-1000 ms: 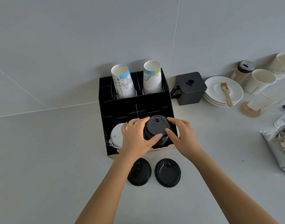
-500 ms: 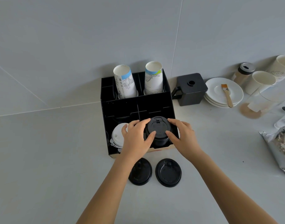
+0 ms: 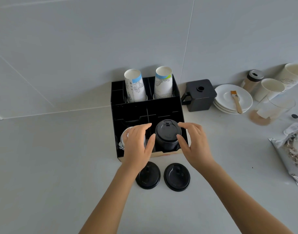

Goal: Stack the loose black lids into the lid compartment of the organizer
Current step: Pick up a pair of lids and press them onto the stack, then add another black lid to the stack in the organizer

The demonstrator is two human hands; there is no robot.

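Most of the round white plastic lids (image 3: 123, 141) in the front left compartment are covered by the left hand (image 3: 138, 146). The left of the two loose flat black plastic lids (image 3: 149, 179) is partly blocked by the left forearm. The crinkled silver foil bag (image 3: 290, 154) and the big white paper cup (image 3: 292, 76) get cut off at the right edge. What's printed on the black lids can't really be read, too small.

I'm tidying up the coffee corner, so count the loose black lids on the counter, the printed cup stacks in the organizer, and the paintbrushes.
Loose black lids: 2
Printed cup stacks: 2
Paintbrushes: 1
Total: 5
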